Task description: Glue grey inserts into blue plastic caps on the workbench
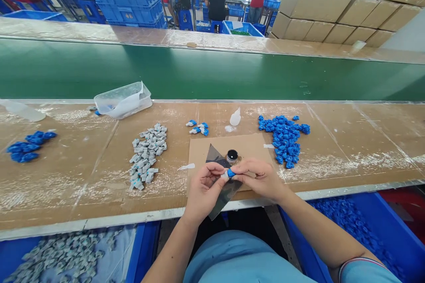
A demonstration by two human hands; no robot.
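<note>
My left hand point(206, 189) and my right hand point(257, 177) meet over a cardboard sheet, pinching a small blue and grey part point(229, 173) between their fingertips. The left fingers are on its pale end, the right fingers on its blue end. Just beyond them stands a small round container with a dark top point(232, 156). A dark pointed sheet point(217, 205) lies beneath the hands. Grey pieces point(148, 154) form a pile on the left, blue pieces point(286, 139) a pile on the right. Several joined blue and grey parts point(199, 128) lie between the piles.
A clear plastic tub point(123, 101) sits by the green conveyor belt point(199, 70). Near it are a small white bottle point(235, 117) and more blue pieces point(26, 146) at far left. Bins of grey pieces point(66, 254) and blue pieces point(352, 225) stand below the table edge. People work beyond.
</note>
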